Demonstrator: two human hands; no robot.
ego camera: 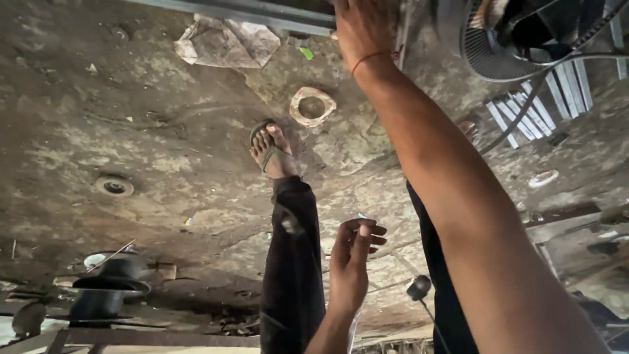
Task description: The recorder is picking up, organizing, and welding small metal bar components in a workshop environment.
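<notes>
Head view looks down on a stained concrete floor [131, 118]. Our right hand [362, 23] reaches far forward to the top edge of the picture, palm down, resting on a grey metal bar [262, 12]. The fingers run out of view, so we cannot tell whether they curl around it or lie flat. A red thread circles that wrist. The bar's long axis lies nearly level across the top of the picture, dropping a little toward the right, and it ends under the hand.

Our left hand [352, 262] hangs low and near us, fingers loosely bent and slightly apart, the thumb laid across them. It grips nothing we can make out.

Between the arms, one leg in dark trousers stretches ahead, its foot in a sandal [272, 152] with toes pointing away from us. Just beyond lies a worn ring-shaped gasket [312, 106], and crumpled paper [226, 42] sits beside the bar. A wire fan guard [517, 39] shows at upper right, a black funnel-shaped part [111, 278] at lower left.
</notes>
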